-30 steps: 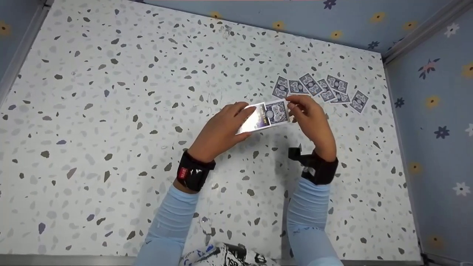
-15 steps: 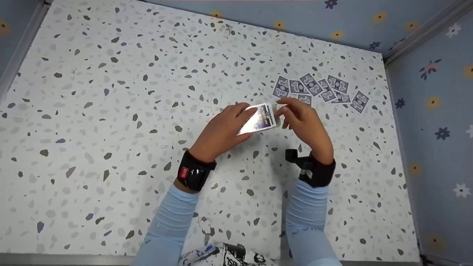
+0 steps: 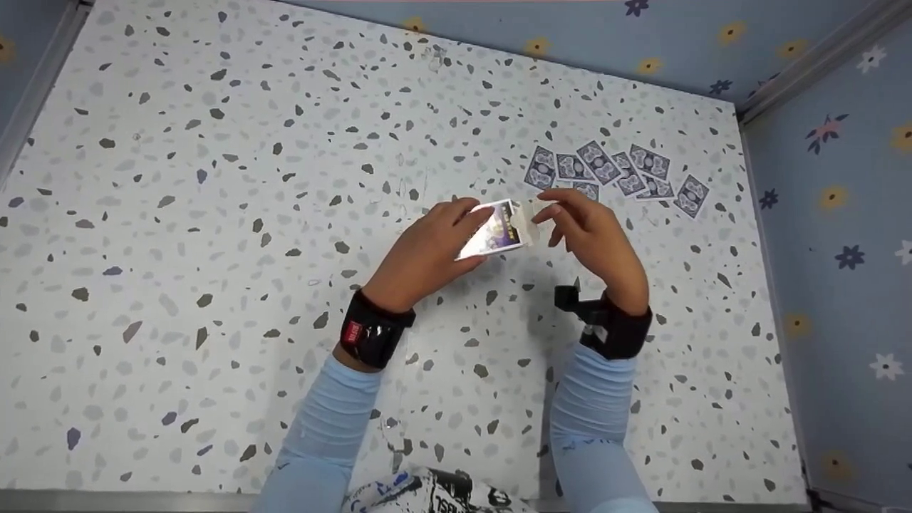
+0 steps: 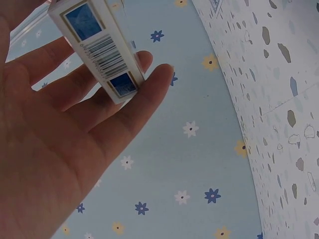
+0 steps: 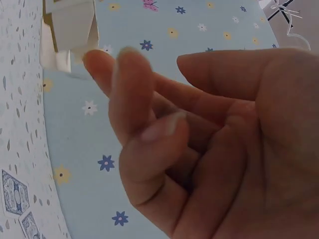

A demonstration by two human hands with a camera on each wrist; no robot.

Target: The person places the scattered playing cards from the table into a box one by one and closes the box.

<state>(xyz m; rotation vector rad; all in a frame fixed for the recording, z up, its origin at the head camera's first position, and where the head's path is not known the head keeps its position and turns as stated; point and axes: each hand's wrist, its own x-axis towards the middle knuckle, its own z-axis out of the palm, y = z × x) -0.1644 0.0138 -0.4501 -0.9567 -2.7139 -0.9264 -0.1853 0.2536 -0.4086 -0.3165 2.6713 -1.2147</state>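
Observation:
My left hand [image 3: 424, 256] grips a small playing-card box [image 3: 493, 231] above the table, thumb and fingers along its edges. Glare lies over the printed face of the box. A barcode side of the card box [image 4: 103, 55] shows in the left wrist view. From its right end a pale flap [image 3: 526, 222] stands out; the right wrist view shows the opened end [image 5: 72, 27] with its white flaps. Close beside that end is my right hand [image 3: 598, 239], its fingers loosely bent and nothing held between them.
Several patterned cards [image 3: 599, 162] lie face down on the speckled white table [image 3: 214, 285], beyond my right hand. One card [image 3: 691, 196] lies apart at their right. Blue flowered panels [image 3: 841, 285] border the table at the back and right.
A stack of cards that stuck out of the box's right end has gone inside. My right hand moved left with it, then drew slightly back. The box's flap now shows.

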